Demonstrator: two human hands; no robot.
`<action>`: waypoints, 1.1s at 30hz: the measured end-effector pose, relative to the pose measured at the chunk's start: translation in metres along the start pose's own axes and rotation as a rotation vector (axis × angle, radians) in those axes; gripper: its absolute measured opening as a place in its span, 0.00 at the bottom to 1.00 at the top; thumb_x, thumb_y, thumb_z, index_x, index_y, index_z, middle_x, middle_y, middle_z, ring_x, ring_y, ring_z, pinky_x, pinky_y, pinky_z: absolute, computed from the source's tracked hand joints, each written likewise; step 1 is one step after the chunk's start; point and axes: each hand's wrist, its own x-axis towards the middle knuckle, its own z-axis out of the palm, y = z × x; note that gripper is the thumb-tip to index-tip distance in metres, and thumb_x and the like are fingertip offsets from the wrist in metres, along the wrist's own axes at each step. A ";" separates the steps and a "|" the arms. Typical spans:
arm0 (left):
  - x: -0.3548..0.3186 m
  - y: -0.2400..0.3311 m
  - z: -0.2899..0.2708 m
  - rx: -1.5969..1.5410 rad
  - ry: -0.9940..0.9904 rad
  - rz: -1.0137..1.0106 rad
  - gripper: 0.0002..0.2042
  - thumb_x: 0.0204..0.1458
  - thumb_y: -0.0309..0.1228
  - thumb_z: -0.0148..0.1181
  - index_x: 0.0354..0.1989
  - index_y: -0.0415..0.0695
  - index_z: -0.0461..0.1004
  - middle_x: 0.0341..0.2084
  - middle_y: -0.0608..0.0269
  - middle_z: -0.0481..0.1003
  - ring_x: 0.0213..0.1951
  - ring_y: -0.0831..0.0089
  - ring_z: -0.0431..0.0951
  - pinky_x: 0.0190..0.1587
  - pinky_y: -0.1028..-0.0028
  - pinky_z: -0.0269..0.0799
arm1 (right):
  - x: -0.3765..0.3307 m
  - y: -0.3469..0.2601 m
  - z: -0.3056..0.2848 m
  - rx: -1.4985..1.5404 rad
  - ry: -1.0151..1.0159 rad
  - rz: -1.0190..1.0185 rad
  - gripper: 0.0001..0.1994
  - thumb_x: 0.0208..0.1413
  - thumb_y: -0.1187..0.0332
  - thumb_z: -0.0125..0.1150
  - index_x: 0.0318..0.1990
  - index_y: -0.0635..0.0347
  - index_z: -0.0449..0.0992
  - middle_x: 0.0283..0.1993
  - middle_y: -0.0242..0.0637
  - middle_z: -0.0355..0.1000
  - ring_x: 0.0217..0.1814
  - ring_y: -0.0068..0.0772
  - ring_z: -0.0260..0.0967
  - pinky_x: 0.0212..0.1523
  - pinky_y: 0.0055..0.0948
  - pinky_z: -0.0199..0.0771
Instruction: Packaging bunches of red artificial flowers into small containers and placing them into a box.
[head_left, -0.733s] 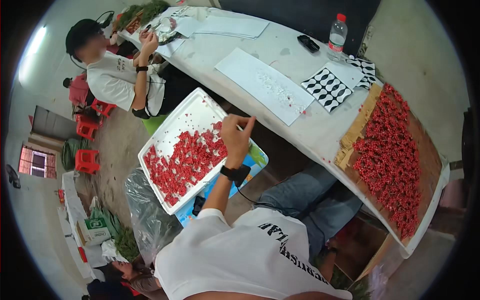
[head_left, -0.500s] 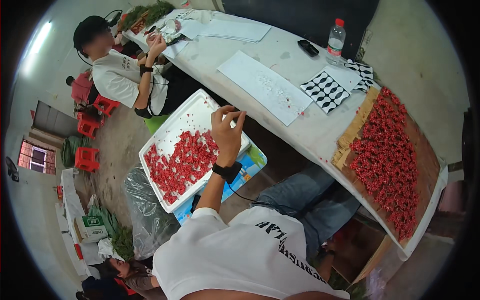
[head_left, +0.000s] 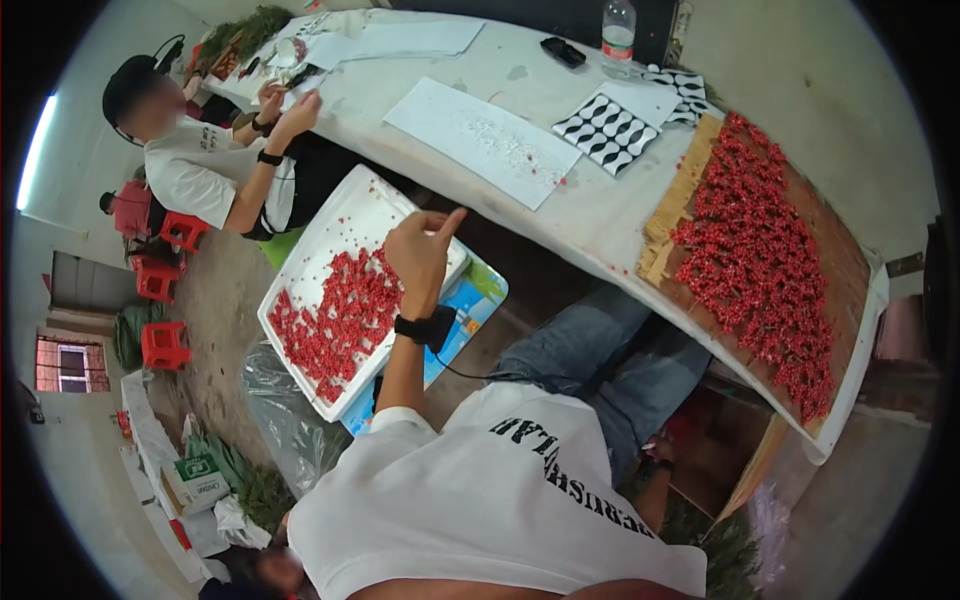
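My left hand (head_left: 418, 255) hangs over the near right edge of a white foam tray (head_left: 345, 195), fingers curled and one digit pointing out to the right. Whatever it may pinch is too small to make out. Loose red berries (head_left: 340, 315) lie spread across the tray's bottom. Low on the right, beside my knee and under the table edge, my right hand (head_left: 660, 448) is partly in shadow. Its fingers look closed around a small pale bit that I cannot identify.
A long covered table (head_left: 370, 120) holds a white sheet (head_left: 430, 110) with scraps, patterned cards (head_left: 606, 134), a bottle (head_left: 618, 38) and a board heaped with red berry sprigs (head_left: 755, 250). Another person (head_left: 200, 160) works at its far left. Red stools (head_left: 165, 345) stand on the floor.
The view has shifted, so the table and tray sit further left and higher. My left hand's fingers are curled in more. The other person's hands have come lower and both show.
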 end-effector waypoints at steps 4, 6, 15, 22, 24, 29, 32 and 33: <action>0.003 0.003 0.002 -0.134 0.205 0.305 0.11 0.51 0.36 0.75 0.30 0.40 0.85 0.24 0.65 0.83 0.20 0.70 0.80 0.25 0.72 0.71 | -0.008 -0.009 -0.001 -0.017 -0.012 -0.025 0.29 0.41 0.74 0.67 0.57 0.57 0.73 0.38 0.40 0.74 0.32 0.40 0.74 0.24 0.38 0.75; 0.000 -0.001 0.005 -0.192 0.103 0.123 0.13 0.50 0.37 0.76 0.28 0.38 0.84 0.24 0.64 0.83 0.17 0.71 0.78 0.21 0.73 0.67 | -0.003 0.002 -0.002 -0.240 0.134 -0.067 0.26 0.38 0.70 0.70 0.50 0.68 0.79 0.42 0.45 0.78 0.41 0.45 0.77 0.33 0.45 0.78; 0.020 -0.029 0.016 -0.030 -0.100 -0.040 0.14 0.50 0.37 0.76 0.30 0.37 0.84 0.23 0.61 0.82 0.26 0.73 0.80 0.31 0.73 0.72 | -0.003 0.002 -0.002 -0.057 0.006 -0.084 0.26 0.40 0.71 0.69 0.53 0.65 0.80 0.43 0.44 0.79 0.31 0.39 0.75 0.21 0.40 0.71; 0.055 -0.033 0.031 -0.017 -0.043 0.147 0.14 0.51 0.39 0.74 0.35 0.39 0.85 0.27 0.60 0.84 0.28 0.70 0.82 0.33 0.70 0.75 | -0.052 -0.048 0.015 0.110 0.057 0.041 0.33 0.37 0.79 0.69 0.59 0.65 0.77 0.35 0.41 0.78 0.18 0.35 0.68 0.10 0.34 0.56; 0.065 -0.039 0.038 -0.068 -0.010 0.279 0.14 0.50 0.38 0.73 0.39 0.40 0.85 0.29 0.60 0.84 0.29 0.67 0.83 0.34 0.69 0.76 | -0.055 -0.054 0.019 0.077 0.099 0.064 0.34 0.37 0.78 0.70 0.60 0.64 0.76 0.35 0.41 0.78 0.18 0.36 0.68 0.10 0.34 0.58; 0.108 -0.057 0.058 0.129 0.069 0.322 0.15 0.49 0.35 0.72 0.45 0.46 0.85 0.31 0.60 0.84 0.35 0.60 0.84 0.41 0.65 0.77 | -0.054 -0.057 0.016 0.015 0.135 0.083 0.35 0.38 0.78 0.71 0.61 0.60 0.76 0.35 0.43 0.78 0.23 0.37 0.71 0.16 0.37 0.68; 0.131 -0.062 0.071 0.163 0.021 0.285 0.17 0.49 0.37 0.72 0.48 0.49 0.85 0.31 0.59 0.83 0.38 0.58 0.83 0.44 0.60 0.76 | -0.051 -0.055 0.011 -0.010 0.059 0.078 0.35 0.39 0.78 0.72 0.63 0.59 0.75 0.33 0.43 0.77 0.20 0.35 0.68 0.16 0.36 0.66; 0.136 -0.063 0.075 0.164 -0.001 0.283 0.17 0.49 0.37 0.71 0.48 0.48 0.85 0.32 0.58 0.83 0.39 0.57 0.82 0.44 0.59 0.75 | -0.051 -0.054 0.011 -0.023 0.033 0.071 0.34 0.41 0.76 0.71 0.63 0.57 0.74 0.38 0.41 0.76 0.25 0.36 0.70 0.19 0.35 0.71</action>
